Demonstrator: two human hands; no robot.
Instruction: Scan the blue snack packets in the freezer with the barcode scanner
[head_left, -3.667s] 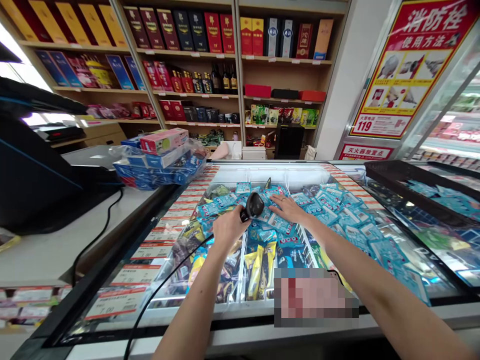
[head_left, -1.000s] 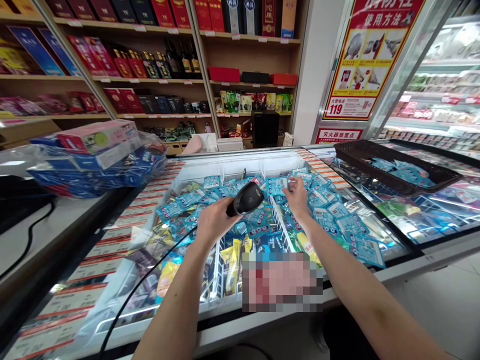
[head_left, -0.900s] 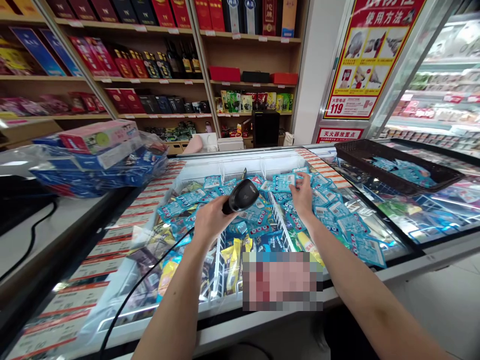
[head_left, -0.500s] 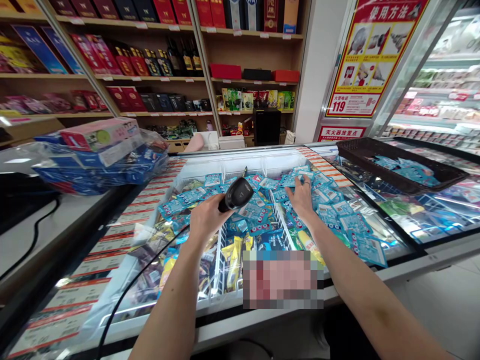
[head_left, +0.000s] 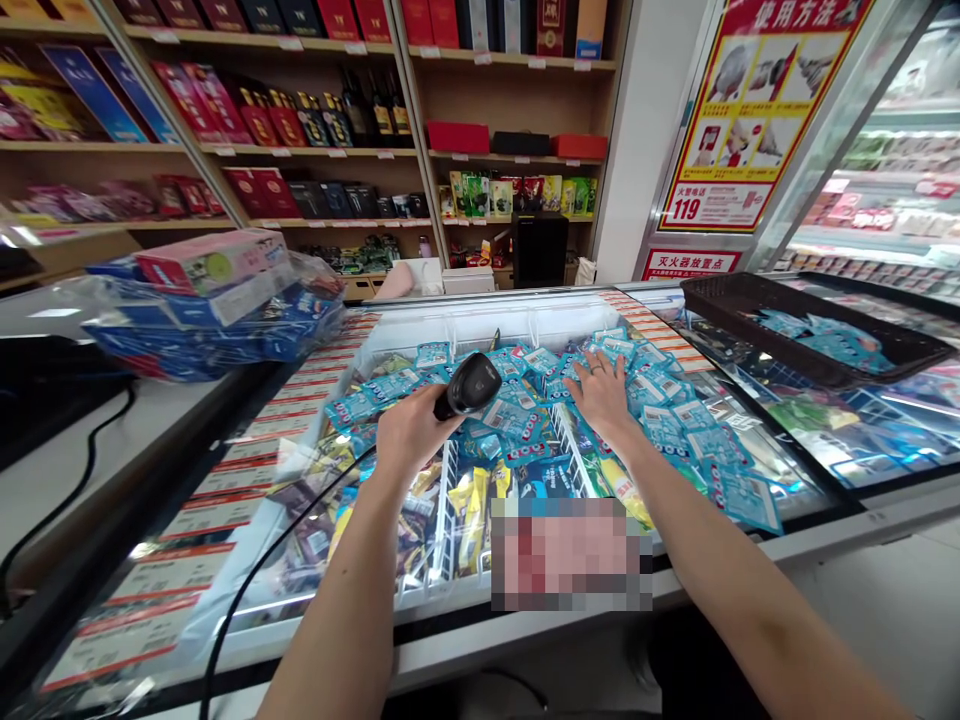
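Note:
My left hand (head_left: 409, 432) is wrapped around the handle of a black corded barcode scanner (head_left: 475, 384), its head pointing forward and right above the packets. The cord (head_left: 300, 531) trails down to the lower left. My right hand (head_left: 602, 396), with a ring on one finger, lies palm down with fingers spread over flat blue packets (head_left: 679, 428); whether it presses on one I cannot tell. Many such packets are strewn over the glass top of a chest freezer (head_left: 450, 640). Through the glass, bagged goods and white wire dividers (head_left: 571, 450) show below.
At left sits a plastic-wrapped bundle of blue boxes (head_left: 202, 318) with a pink box on top. A dark brown tray (head_left: 795, 345) at right holds more blue packets. Price labels (head_left: 176, 552) line the freezer's left side. Shelves (head_left: 315, 150) of boxes and bottles stand behind.
The fingers of my right hand have flattened and spread out over the packets. The scanner has turned slightly in my left hand. The whole view has shifted a little.

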